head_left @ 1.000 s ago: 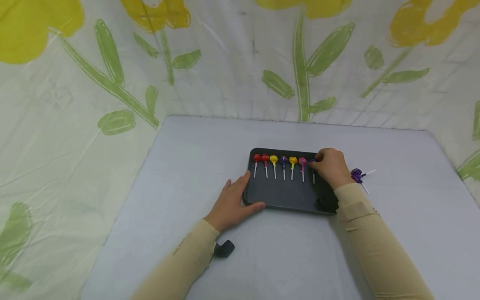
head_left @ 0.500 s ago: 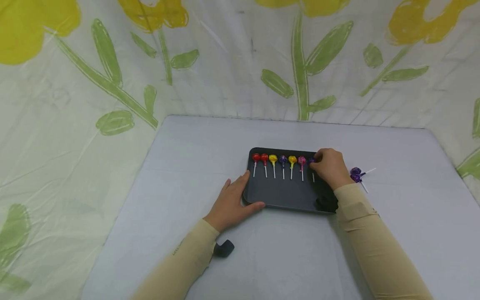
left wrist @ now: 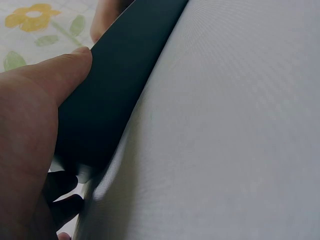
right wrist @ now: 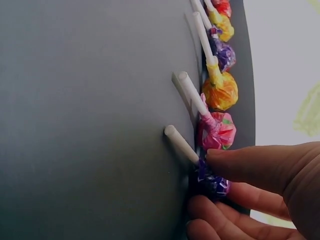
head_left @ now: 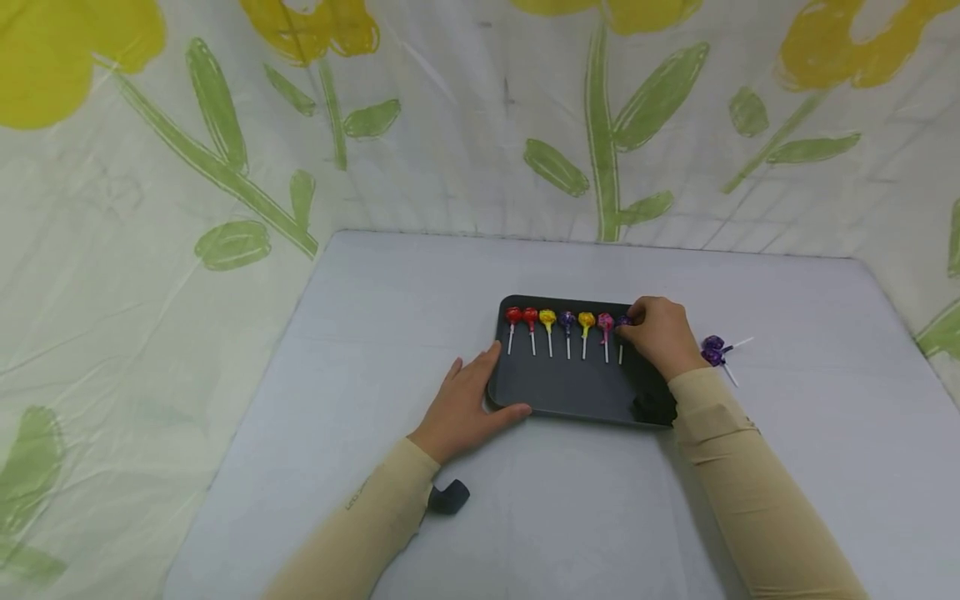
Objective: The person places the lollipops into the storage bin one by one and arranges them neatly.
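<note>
A dark rectangular baking tray (head_left: 555, 392) bears a row of wrapped lollipops along its far side: two red, then yellow, purple, yellow and pink. At the row's right end my right hand (head_left: 660, 333) pinches a purple lollipop (right wrist: 212, 182) by its wrapped head, between thumb and fingers, right beside the pink lollipop (right wrist: 218, 131). Its white stick points toward the near side. My left hand (head_left: 465, 408) rests at the tray's near left corner, fingers spread along the left side. In the left wrist view its thumb (left wrist: 67, 70) lies against the tray's outer wall.
Two more purple lollipops (head_left: 712, 350) lie on the white table (head_left: 375, 333) to the right of the tray, partly behind the right wrist. A dark strap piece (head_left: 450, 497) shows at the left wrist. A flowered sheet (head_left: 465, 125) hangs behind the table.
My right hand has shifted the purple lollipop slightly left, nearer the pink one, and more of its head shows. The left hand and tray have stayed put.
</note>
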Motion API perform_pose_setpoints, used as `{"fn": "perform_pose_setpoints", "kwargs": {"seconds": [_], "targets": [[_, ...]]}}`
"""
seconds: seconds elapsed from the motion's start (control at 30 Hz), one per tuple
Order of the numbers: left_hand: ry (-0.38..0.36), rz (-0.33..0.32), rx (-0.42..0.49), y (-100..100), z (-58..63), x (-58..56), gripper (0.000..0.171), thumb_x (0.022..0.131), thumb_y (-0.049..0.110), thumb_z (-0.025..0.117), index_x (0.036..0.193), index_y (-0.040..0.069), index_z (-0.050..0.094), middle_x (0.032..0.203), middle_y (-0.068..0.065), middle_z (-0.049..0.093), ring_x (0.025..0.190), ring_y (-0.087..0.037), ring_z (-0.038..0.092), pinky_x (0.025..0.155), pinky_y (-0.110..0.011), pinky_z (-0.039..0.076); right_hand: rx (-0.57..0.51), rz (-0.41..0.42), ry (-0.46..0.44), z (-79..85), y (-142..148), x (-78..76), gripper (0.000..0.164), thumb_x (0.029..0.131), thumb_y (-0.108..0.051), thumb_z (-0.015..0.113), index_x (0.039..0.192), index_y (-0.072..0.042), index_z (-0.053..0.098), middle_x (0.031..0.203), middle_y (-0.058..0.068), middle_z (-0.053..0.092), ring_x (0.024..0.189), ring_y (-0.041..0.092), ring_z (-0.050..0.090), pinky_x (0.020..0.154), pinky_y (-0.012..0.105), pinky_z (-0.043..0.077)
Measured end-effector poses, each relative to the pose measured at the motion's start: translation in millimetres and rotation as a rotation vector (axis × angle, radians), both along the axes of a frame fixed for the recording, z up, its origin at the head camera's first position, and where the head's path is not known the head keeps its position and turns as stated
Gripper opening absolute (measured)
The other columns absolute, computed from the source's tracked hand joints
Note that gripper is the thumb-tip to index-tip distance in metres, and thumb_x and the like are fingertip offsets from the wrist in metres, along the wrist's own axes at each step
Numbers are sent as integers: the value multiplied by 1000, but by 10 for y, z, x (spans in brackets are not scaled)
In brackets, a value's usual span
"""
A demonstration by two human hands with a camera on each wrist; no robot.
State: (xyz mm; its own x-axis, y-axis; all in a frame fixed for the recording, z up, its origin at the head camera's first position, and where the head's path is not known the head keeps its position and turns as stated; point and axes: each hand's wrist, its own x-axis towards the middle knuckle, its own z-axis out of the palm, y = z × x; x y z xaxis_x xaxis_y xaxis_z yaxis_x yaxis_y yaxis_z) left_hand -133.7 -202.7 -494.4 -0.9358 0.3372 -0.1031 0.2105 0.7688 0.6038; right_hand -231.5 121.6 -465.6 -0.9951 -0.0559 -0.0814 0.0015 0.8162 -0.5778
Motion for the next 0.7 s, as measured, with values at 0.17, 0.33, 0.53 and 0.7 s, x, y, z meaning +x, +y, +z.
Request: {"fn": "perform_pose_setpoints", "kwargs": {"seconds": [0.17,0.33,0.53,0.7], "targets": [[5,1,1,1,-11,0,111,89,82,59,170,16,19,171,-2,31,157,-20,32,132,-43,7,-4,5,7,5,7,16,34,93,-14,78,113,12,70,105,31,73,95,43,69,85,56,57],[14,2,-2,-1,-18,-5,111,89,82,58,170,17,19,171,-2,32,157,-20,33,132,-44,7,-11,12,12,42,18,25,35,93,-16,79,112,12,71,106,31,73,96,43,70,85,57,57],[22,0,-3,-4,-21,-9,111,89,82,58,170,16,20,171,-2,33,157,-21,34,132,-45,8,-17,14,-6,71,54,24,37,94,-19,78,114,11,71,109,31,74,99,44,70,86,57,57],[16,0,0,-3,-25,-6,112,89,83,58,170,16,20,171,-3,32,157,-21,33,132,-44,8,-17,16,-21,80,82,39,38,96,-21,75,117,11,70,110,30,73,100,43,70,87,57,57]]}}
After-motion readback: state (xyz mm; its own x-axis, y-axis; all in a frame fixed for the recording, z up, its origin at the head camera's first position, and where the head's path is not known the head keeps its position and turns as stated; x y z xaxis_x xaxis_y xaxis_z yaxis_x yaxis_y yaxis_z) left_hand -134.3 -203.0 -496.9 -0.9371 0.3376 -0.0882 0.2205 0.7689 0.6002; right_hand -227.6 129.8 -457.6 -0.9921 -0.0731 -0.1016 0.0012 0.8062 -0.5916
